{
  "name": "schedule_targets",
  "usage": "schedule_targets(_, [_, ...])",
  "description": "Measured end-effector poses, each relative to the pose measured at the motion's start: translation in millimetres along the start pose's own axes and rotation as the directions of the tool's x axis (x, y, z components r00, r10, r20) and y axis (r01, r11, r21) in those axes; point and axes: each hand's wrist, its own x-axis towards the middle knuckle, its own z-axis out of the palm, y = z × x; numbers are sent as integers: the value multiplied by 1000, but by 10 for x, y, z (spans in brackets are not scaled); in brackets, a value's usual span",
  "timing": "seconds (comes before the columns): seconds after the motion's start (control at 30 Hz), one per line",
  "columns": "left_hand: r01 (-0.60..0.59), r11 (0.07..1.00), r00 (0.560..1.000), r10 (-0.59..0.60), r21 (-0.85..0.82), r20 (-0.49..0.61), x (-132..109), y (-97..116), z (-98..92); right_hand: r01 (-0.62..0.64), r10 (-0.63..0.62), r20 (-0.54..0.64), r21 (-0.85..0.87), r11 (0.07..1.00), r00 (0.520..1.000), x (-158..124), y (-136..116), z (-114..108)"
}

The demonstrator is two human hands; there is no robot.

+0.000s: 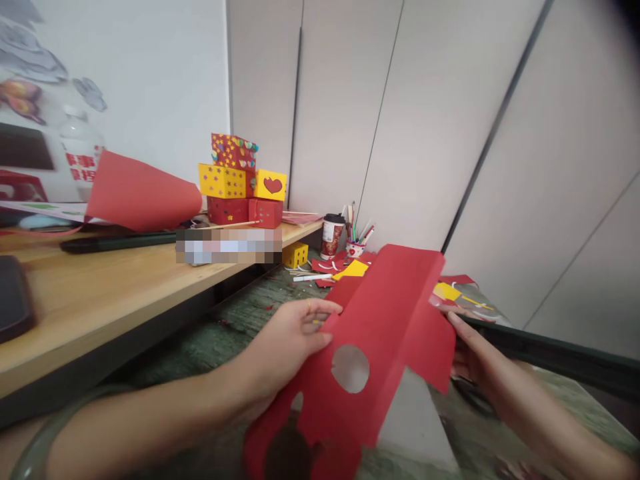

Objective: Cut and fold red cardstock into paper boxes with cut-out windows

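A long red cardstock sheet (383,313) with folded flaps is held up slantwise before me. It has a round cut-out low down, and below that a small slit and a dark rounded patch that I cannot make out. My left hand (300,333) pinches the sheet's left edge between thumb and fingers. At the right flap, my right hand (473,347) grips the edge, its fingertips partly behind the card. Beneath the sheet a pale white board or paper (413,423) lies on the green table (235,337).
To the left runs a wooden shelf (125,287) carrying stacked red and yellow decorated boxes (233,180) and a curled red sheet (143,193). Farther back stand a paper coffee cup (331,237) and a pen holder (356,248), near yellow and red paper scraps (353,269).
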Motion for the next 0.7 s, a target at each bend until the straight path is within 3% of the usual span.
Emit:
schedule_targets(0.1, [131,985,991,-129,112,-23,-127,-228,-15,-199,199,-11,-138,970,980,-17,128,-64])
schedule_targets(0.2, [247,912,969,-234,329,-78,-293,-305,-50,-62,68,7,-325,944,998,24,218,-75])
schedule_targets(0.3, [256,830,965,-247,495,-87,-431,-237,-96,93,-102,-7,-353,931,995,35,178,-19])
schedule_targets(0.4, [111,766,992,-120,634,-29,-445,-165,-183,142,-169,-49,-353,925,984,-20,35,61])
schedule_targets(0.47, [-37,724,995,-36,689,91,-361,-147,-264,123,-145,-45,-330,936,988,-34,-33,109])
schedule_targets(0.53, [-175,692,966,-18,700,259,-199,-137,-343,48,-55,-21,-267,963,998,7,-36,163])
schedule_targets(0.63, [-465,527,885,253,712,390,152,-115,-409,-19,30,91,-115,993,995,131,38,268])
schedule_targets(0.7, [-479,486,878,246,731,411,415,-113,-410,2,7,165,-50,999,986,197,80,335])
